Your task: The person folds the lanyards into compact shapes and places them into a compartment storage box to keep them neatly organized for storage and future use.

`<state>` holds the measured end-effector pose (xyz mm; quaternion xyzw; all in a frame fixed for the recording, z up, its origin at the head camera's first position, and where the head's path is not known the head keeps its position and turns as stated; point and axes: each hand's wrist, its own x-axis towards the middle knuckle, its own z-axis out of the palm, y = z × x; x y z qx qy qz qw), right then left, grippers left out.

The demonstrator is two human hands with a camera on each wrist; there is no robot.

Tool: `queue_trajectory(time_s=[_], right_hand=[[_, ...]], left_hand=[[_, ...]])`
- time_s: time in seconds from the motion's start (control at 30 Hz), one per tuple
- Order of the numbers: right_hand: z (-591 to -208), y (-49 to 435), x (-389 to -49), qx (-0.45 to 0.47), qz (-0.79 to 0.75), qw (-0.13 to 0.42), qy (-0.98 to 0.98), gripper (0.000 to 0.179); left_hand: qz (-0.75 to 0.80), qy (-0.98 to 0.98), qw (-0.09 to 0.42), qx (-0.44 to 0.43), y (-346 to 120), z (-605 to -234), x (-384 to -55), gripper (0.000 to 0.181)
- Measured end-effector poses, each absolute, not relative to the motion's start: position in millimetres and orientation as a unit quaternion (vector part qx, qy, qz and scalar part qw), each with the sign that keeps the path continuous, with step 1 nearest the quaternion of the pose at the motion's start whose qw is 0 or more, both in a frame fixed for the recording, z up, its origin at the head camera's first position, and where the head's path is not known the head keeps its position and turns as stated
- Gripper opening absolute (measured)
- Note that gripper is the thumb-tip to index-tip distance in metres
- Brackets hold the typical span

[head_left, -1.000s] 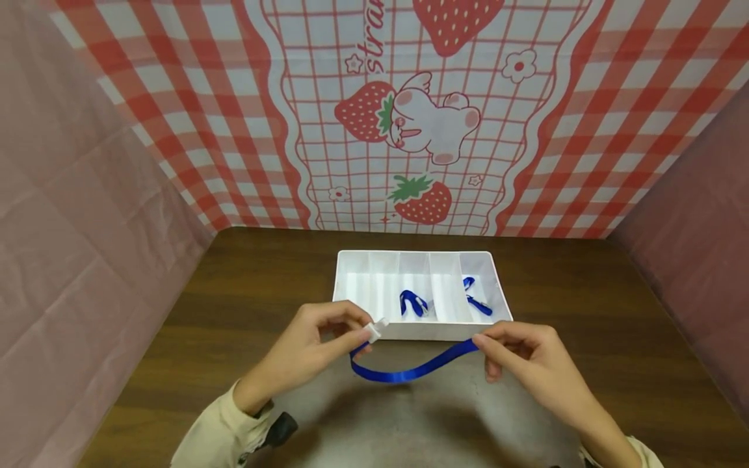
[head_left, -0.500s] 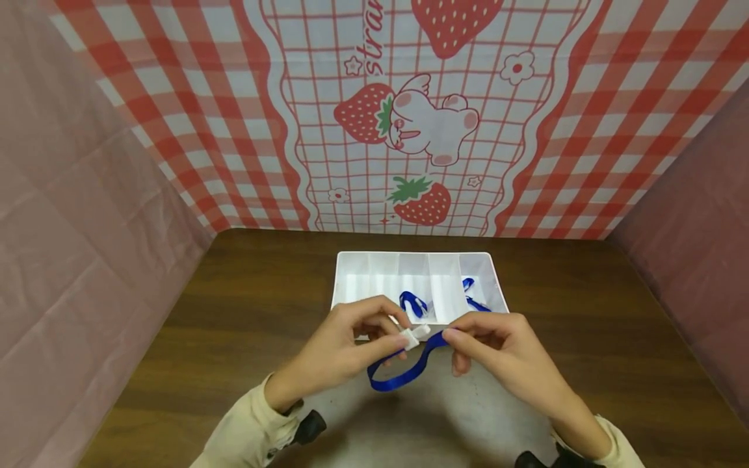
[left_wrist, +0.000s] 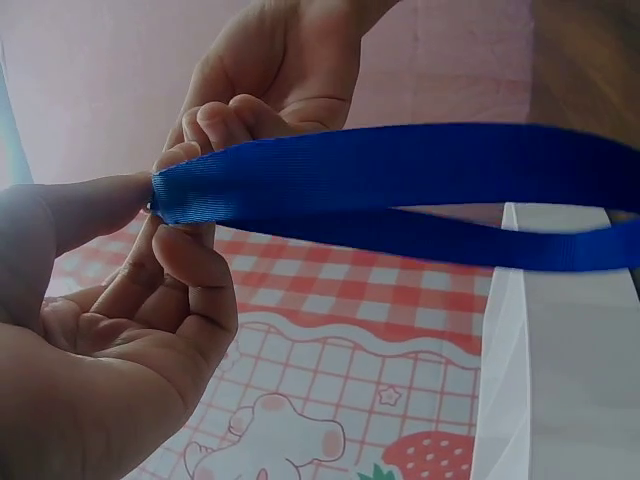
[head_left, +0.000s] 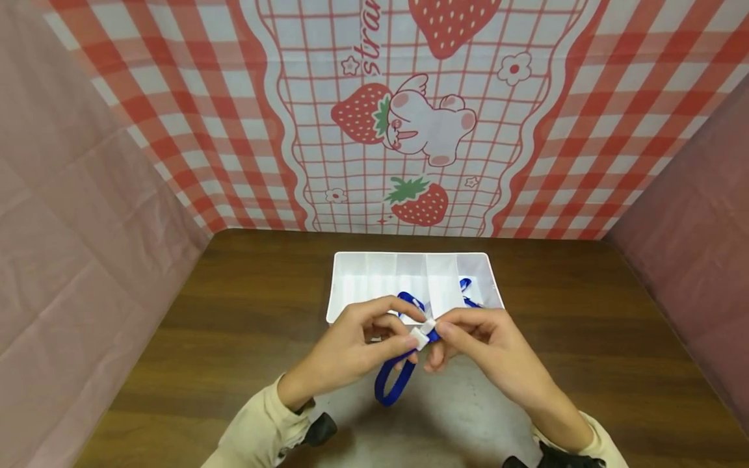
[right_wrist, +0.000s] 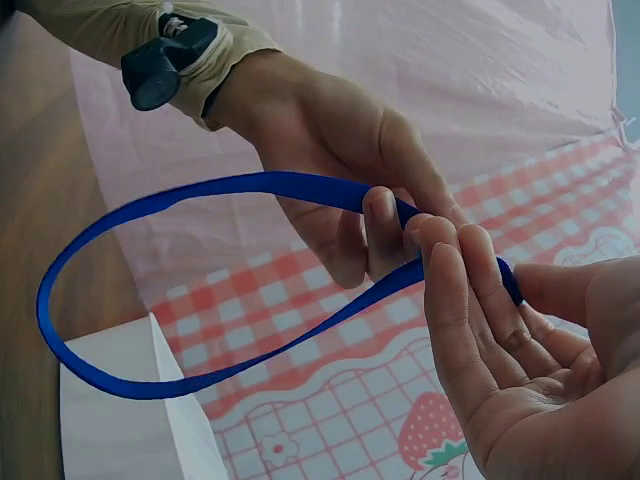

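A blue ribbon hangs in a loop below both hands, in front of the white box. My left hand pinches a small white plastic clip at one end of it, between thumb and fingers. My right hand pinches the ribbon's other end, its fingertips right at the clip's raised flap. In the left wrist view the ribbon stretches away from the fingertips in two layers. Seen from the right wrist, the ribbon makes a long oval; the hands' fingers hide the clip there.
Behind the hands, a white divided box stands on the brown wooden table. Blue ribbon pieces with clips lie in two compartments. A strawberry-print cloth hangs at the back, with pink cloth at the left side.
Both hands have come together, the left moving right and the right moving left. The ribbon, earlier sagging between them, now forms a loop with its ends at the clip.
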<state>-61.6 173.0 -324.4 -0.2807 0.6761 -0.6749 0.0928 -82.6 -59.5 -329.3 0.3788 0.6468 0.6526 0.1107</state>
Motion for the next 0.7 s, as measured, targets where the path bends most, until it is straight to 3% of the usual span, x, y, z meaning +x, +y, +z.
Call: queue_trajectory(time_s=[0.23,0.4,0.7], right_hand=[[-326.5,171.0,-63.4,-0.275,-0.665,0.090,0.689,0.024],[-325.8,167.3,-58.4,-0.272,-0.617,0.037,0.737,0.010],[-324.8,163.4,-55.2,-0.264,-0.566,-0.047,0.780,0.012]], left_hand=[[0.622,0.685,0.108,0.363,-57.6,-332.2,-85.1,0.007],[0.589,0.713,0.100,0.368,-56.8,-332.8,-86.0,0.007],[0.551,0.737,0.061,0.386,-55.4,-334.7,-85.1,0.010]])
